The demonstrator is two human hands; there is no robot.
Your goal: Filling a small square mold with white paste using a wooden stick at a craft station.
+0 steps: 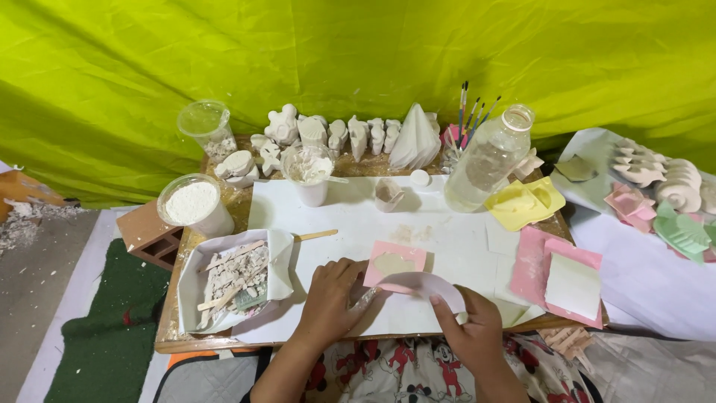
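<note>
My left hand (332, 298) rests on the white sheet and pinches the left edge of a thin, curved whitish piece (419, 284). My right hand (468, 327) grips the same piece from its right side near the table's front edge. The piece partly covers a pink square mould (395, 264) filled with pale plaster, which lies just beyond both hands.
A white tray of broken plaster and sticks (237, 282) sits at the left. Behind are a cup of white powder (193, 204), a mixing cup (309, 175), a clear bottle (488, 160), brushes (468, 112), plaster figures (335, 138), yellow moulds (526, 201) and pink moulds (563, 276).
</note>
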